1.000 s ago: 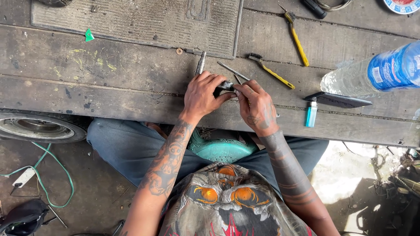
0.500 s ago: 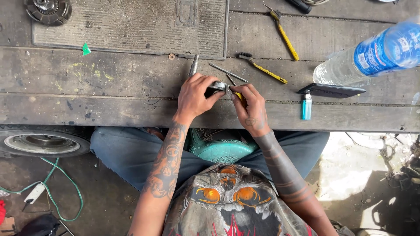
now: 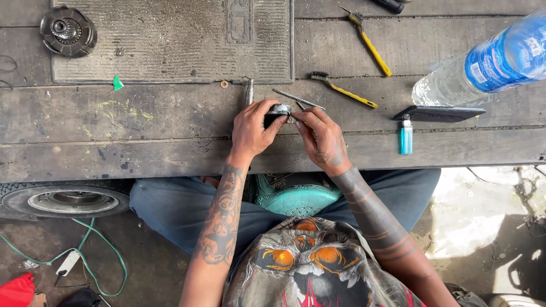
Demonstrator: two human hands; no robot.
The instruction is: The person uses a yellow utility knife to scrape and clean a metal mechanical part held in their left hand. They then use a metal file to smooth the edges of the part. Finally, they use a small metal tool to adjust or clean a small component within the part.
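While both hands meet over the workbench: a person seated at a weathered wooden bench [image 3: 142, 142] works a small part at its near-middle
Step in hand: seemingly fitting or adjusting the small metal part [image 3: 278, 110]; held just above the planks, between the two hands
Left hand [image 3: 252, 129]: closed around the part's left side, fingers curled over its dark body
Right hand [image 3: 322, 136]: fingertips pinched at the part's right end; whether it holds a small tool cannot be told
Axis: the part seems to lie roughly left to right, shiny end rightward; much is hidden by fingers
Next move: likely calls for steady grip and fine fingertip turning
Nearby: wire brush [image 3: 343, 90] just beyond; blue lighter [image 3: 406, 135] to the right; plastic bottle [image 3: 483, 62] far right
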